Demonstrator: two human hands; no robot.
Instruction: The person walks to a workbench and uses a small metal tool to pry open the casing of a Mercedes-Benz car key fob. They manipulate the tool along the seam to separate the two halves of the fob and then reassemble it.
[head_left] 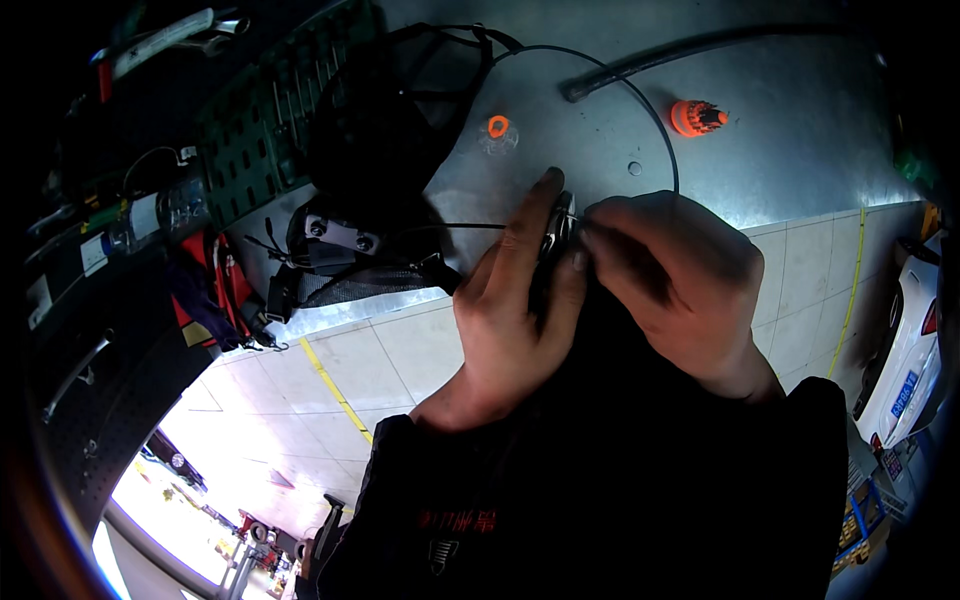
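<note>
My left hand [512, 305] is closed, with a small dark part with shiny metal edges [560, 228] between its forefinger and thumb. Close against that part, my right hand [690, 280] has its fingertips pinched together. What they grip is hidden. A thin black cable [655, 110] loops over the bench and drops behind my right hand. Another thin dark cord [460, 226] runs from a black mesh-sided item [365, 285] on the left toward my left fingers.
On the metal bench [560, 130] lie an orange bit holder [697, 118], a clear cap with an orange ring [498, 128], a small round disc [634, 169] and a thick black hose [690, 52]. Black strapped gear [390, 130] and a green tool rack [245, 150] occupy the left.
</note>
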